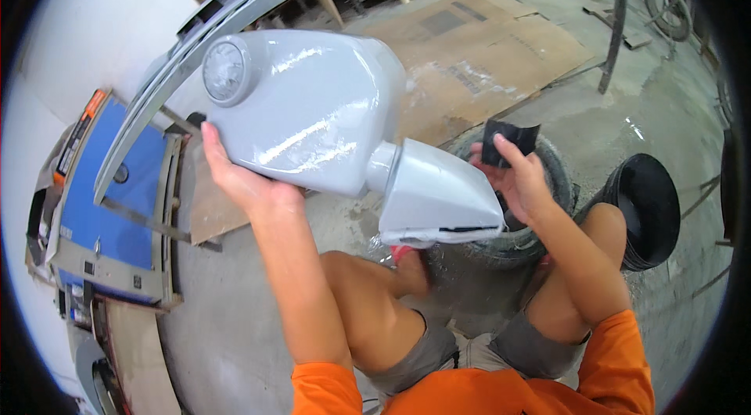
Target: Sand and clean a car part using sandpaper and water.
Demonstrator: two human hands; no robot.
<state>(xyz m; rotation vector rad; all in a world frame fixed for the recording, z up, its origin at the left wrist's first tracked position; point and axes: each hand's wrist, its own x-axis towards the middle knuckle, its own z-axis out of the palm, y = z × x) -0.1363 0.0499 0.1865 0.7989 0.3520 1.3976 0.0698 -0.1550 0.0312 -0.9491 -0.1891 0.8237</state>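
Left hand: the person's left hand (250, 180) grips the lower left edge of a glossy grey mirror-shaped housing (313, 110), thumb along the side and the other fingers hidden behind it.
Grey housing: held up in the air, tilted, with its round end piece (225, 72) at upper left and its tapered foot (438, 192) at lower right; bright streaks shine on its surface.
Right hand: the right hand (522, 180) pinches a small black sheet (510, 143) under its thumb, just beside the tapered foot.
Below the hands: a dark, tyre-like ring (558, 180) on the floor (227, 337), partly hidden.
Right of the knees: a black bucket (653, 211).
Far floor: flat brown cardboard (383, 43).
Left side: a blue cabinet (109, 188) behind a curved grey metal frame (134, 132).
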